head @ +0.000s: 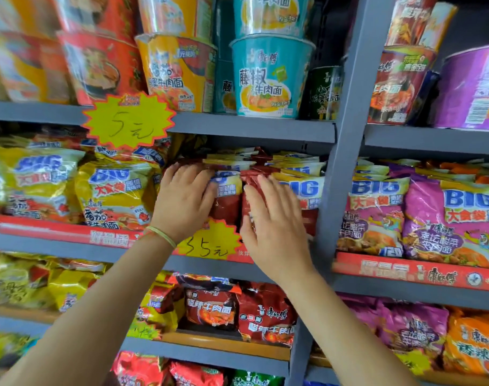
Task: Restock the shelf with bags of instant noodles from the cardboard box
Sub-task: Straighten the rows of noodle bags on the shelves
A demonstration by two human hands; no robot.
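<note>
1. Both hands are up at the middle shelf, flat against a row of red noodle bags standing upright on it.
2. The left hand lies on the left red bag, fingers straight and spread, fingertips up at the bag's top edge. A thin yellow-green band circles that wrist.
3. The right hand presses on the next red bag, fingers straight and fanned out, palm to the pack. Neither hand grips anything; both are flat and open, set just beside each other with a strip of red bag showing between them.
4. Below the hands, a yellow star price tag hangs on the shelf edge.
5. Left of the left hand: yellow noodle bags. Right of the right hand, past the grey upright post: pink noodle bags.
6. Above the hands: noodle cups, a teal cup straight overhead.
7. The cardboard box is out of view.
</note>
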